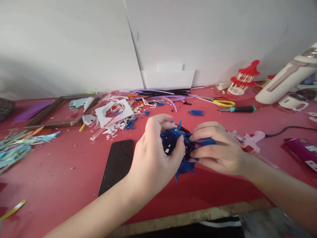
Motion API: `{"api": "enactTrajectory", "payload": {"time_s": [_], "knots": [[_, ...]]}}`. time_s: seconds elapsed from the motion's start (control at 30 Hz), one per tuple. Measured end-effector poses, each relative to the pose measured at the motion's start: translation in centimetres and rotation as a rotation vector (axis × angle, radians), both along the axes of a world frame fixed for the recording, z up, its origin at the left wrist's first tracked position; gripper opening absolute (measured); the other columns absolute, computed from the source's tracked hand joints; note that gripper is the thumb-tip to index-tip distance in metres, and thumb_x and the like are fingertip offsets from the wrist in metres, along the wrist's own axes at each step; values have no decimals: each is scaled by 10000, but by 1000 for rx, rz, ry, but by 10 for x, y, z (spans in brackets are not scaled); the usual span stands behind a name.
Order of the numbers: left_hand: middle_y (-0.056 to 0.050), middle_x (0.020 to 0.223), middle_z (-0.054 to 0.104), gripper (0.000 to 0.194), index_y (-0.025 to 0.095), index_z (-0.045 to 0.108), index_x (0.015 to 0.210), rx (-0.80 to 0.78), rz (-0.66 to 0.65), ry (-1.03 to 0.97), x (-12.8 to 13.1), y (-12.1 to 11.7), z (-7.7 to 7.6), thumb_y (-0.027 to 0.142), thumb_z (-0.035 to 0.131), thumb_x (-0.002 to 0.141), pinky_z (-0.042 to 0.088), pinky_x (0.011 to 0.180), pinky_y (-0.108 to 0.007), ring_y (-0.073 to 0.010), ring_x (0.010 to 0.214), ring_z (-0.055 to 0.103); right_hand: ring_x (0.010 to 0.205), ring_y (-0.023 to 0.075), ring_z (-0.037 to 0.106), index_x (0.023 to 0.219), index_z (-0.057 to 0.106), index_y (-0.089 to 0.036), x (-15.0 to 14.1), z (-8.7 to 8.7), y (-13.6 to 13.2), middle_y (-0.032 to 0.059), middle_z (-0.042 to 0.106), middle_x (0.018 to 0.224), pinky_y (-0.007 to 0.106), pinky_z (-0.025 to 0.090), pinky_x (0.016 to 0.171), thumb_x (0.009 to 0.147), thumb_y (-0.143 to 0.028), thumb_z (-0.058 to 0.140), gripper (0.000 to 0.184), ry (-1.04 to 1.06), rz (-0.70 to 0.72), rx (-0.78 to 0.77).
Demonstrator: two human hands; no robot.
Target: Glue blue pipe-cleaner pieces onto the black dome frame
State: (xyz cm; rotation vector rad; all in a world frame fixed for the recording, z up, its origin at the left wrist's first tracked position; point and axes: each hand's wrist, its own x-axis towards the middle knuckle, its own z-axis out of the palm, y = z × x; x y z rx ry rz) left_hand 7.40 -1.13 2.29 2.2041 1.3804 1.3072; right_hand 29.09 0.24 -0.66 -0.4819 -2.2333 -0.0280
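Between my hands is a blue and black craft piece [185, 167] made of short fuzzy pipe-cleaner lengths, with a black curved rim at its back. My left hand [157, 145] is closed around its left side, thumb in front and fingers behind. On the right side, my right hand [218, 147] has its fingers bent onto the piece. A few blue pipe-cleaner strips [206, 142] stick out under that hand's fingers; whether they are loose or attached I cannot tell. The fingertips partly hide the middle of the piece.
A black phone [117, 165] lies left of my hands. Paper scraps [114, 114], purple and black pipe cleaners [160, 94] and cut blue pieces [196, 112] lie behind. Rightward are yellow-handled scissors [224, 101], a cutter [239, 109], a pink glue gun [254, 140] and a white flask [282, 81].
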Motion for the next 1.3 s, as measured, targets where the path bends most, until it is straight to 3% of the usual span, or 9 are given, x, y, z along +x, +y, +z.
{"api": "enactTrajectory", "payload": {"time_s": [0.23, 0.43, 0.63, 0.87, 1.03, 1.3], "knots": [[-26, 1025, 699, 422, 226, 458, 1223, -6, -62, -97, 0, 0, -4, 127, 674, 875, 620, 838, -283, -142, 944, 735, 1150, 229, 577, 978, 674, -214, 0, -1, -4, 95, 629, 1162, 443, 523, 1001, 888, -187, 727, 108, -15, -12, -27], [-22, 1012, 710, 407, 224, 457, 1203, -44, -89, -110, -1, 0, 0, 117, 662, 869, 618, 807, -278, -142, 921, 744, 1190, 233, 606, 1191, 577, -240, 0, -2, -5, 96, 629, 1249, 471, 529, 1032, 847, -145, 730, 389, 37, -50, -4], [-41, 1074, 711, 400, 223, 461, 1214, -71, -88, -108, -3, 1, -1, 165, 668, 876, 594, 913, -337, -164, 1026, 725, 1252, 271, 562, 1230, 564, -246, 5, -5, -5, 115, 564, 1349, 516, 508, 1064, 809, -478, 813, 542, -12, -74, 67], [-45, 1101, 658, 416, 228, 470, 1233, -23, -61, -91, -6, -3, -1, 179, 691, 884, 569, 954, -380, -177, 1073, 669, 1180, 235, 582, 1022, 698, -240, 6, -4, -9, 62, 645, 1147, 412, 552, 995, 783, -384, 854, 319, -23, -46, 121], [-23, 1019, 674, 380, 238, 467, 1217, -35, -62, -108, -6, -4, 0, 158, 664, 902, 582, 871, -348, -160, 974, 688, 1113, 209, 614, 983, 716, -239, 7, -4, -8, 42, 688, 1046, 379, 573, 959, 769, -319, 870, 275, -12, -32, 133], [-3, 974, 662, 368, 219, 470, 1203, -11, -81, -105, -4, -2, 1, 122, 643, 894, 570, 874, -308, -123, 908, 676, 1036, 174, 640, 960, 742, -238, 4, 2, -7, 23, 712, 966, 355, 579, 946, 870, -296, 785, 116, -6, -24, 166]]}}
